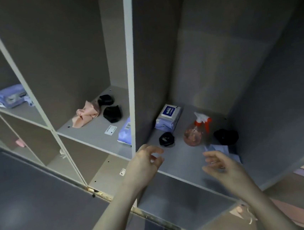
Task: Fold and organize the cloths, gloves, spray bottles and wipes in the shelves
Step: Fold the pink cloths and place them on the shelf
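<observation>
On the right shelf stand a pack of wipes at the back, a clear spray bottle with an orange-and-white head, a balled black glove on the left, another black glove on the right and a light blue cloth at the front right. My left hand hovers at the shelf's front left with fingers loosely curled, holding nothing. Over the front right my right hand hangs empty, just before the blue cloth.
The middle shelf holds a crumpled peach cloth, two black gloves and a wipes pack against the divider. A further wipes pack lies on the far left shelf. Lower compartments hold small pale items.
</observation>
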Demonstrator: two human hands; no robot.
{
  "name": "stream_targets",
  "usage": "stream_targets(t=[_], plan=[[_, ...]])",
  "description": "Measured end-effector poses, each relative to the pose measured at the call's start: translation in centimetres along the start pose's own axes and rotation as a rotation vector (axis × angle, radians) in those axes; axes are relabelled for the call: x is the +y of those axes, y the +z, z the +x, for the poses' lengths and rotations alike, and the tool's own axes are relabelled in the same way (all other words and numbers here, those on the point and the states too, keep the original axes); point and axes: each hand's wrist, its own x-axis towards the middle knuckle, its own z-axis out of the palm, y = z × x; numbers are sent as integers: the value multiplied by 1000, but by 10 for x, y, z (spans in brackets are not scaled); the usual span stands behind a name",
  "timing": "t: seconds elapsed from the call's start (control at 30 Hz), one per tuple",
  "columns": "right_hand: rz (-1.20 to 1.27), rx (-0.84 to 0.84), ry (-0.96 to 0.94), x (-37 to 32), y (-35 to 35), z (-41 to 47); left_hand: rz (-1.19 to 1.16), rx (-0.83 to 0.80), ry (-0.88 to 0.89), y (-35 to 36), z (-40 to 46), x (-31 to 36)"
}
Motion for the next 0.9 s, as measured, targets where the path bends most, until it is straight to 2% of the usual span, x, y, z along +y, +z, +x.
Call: stream_targets(t=[0.2, 0.43, 0.57, 0.7, 0.9], plan=[[-45, -159, -161, -42, 51, 34, -33, 134, -93, -36, 7, -27], [-74, -305, -299, -111, 147, 73, -75, 318, -193, -117, 17, -97], [-116, -359, -302, -147, 209, 108, -46, 334, -201, -173, 32, -145], [-91, -291, -265, -181, 270, 150, -3, 314, -196, -232, 50, -194], [-200, -266, -184, -203, 342, 209, 48, 216, -185, -287, 86, -248]])
